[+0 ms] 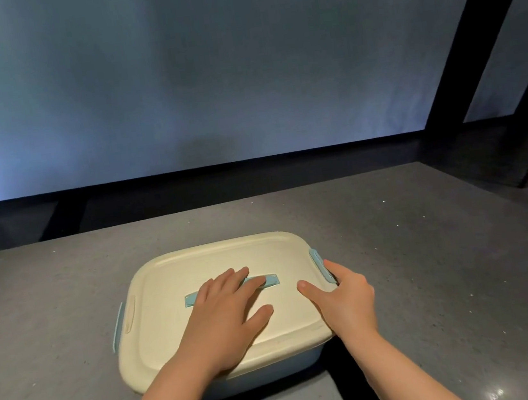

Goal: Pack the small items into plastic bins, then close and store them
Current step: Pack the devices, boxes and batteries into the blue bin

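**Lid on the bin, both my hands on it**

The plastic bin [262, 373] sits on the grey countertop [432, 261], near its front edge and right in front of me. Its cream lid [203, 261] covers it fully, so whatever is inside is hidden from me. Only a strip of the pale blue body shows below the lid's near edge.

My left hand [227, 315] lies flat on the middle of the lid, fingers straight and spread, gripping nothing. The fingertips cover part of the light blue handle [270, 280] set into the lid's centre; the thumb points off to the right.

My right hand [346, 296] is at the lid's right edge. Its thumb rests on top of the lid, and the fingers curl round and over the side onto the blue right latch [319, 264], which stands against that edge. I cannot tell whether this latch is snapped fully down.

On the opposite side, the blue left latch [117, 326] hangs tilted outward, away from the lid's edge, with no hand on it.

Beyond the counter rises a plain grey-blue wall [205, 73].
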`<state>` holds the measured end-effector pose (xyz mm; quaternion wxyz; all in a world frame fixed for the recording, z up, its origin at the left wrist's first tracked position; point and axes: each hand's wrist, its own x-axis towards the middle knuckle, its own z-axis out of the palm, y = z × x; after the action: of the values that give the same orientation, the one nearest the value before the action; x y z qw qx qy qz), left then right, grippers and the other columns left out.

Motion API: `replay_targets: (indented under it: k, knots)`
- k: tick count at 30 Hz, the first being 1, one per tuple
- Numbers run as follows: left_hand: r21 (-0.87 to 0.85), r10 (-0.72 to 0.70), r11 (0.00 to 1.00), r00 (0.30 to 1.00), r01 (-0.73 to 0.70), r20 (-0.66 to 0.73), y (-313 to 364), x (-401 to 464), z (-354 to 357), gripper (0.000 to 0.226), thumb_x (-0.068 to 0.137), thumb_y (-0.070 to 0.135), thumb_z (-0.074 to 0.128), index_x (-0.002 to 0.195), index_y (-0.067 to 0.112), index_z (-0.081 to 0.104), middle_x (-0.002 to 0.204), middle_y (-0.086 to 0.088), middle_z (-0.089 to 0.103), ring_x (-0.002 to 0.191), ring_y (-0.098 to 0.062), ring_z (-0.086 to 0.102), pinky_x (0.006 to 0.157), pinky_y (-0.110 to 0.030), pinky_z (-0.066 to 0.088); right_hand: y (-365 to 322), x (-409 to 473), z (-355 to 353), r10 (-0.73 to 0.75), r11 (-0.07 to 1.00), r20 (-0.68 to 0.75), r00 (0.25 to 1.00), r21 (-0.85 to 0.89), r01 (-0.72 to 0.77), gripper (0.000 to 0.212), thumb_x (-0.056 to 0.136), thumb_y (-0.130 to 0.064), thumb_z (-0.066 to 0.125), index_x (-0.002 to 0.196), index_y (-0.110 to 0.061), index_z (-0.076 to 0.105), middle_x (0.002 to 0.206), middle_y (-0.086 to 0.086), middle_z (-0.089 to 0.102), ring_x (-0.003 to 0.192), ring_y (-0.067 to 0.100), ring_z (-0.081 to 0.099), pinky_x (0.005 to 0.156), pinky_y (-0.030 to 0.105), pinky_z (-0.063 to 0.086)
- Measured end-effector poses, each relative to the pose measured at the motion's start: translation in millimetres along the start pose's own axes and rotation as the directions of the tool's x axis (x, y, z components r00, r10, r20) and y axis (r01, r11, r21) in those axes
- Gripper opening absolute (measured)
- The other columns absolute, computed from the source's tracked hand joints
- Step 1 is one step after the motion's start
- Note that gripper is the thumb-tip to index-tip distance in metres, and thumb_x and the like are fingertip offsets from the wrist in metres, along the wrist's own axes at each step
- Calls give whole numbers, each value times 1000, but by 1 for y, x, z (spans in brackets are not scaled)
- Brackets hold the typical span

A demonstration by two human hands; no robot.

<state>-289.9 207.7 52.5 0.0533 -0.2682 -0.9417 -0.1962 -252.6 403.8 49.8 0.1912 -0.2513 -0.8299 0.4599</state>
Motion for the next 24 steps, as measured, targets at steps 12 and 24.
replay_targets:
  k: [12,24]
  knots:
    - [-150,-244,968,898,202,-365,-5,-24,-18,36,91,31,53,127,33,53,141,15,44,133,-9,34,114,-27,16,-31,-26,32,-513,625,419,750,-417,660,54,102,-32,40,151,-33,18,161,-6,13,147,14,9,119,33,1]
    - [-930,-819,60,550,362,161,-47,-78,-24,51,72,26,79,118,15,59,98,3,73,86,-14,71,72,-26,53,-62,-31,103,-531,474,744,407,-138,870,55,95,-63,19,148,-46,19,161,-14,6,147,6,-2,117,33,-7]
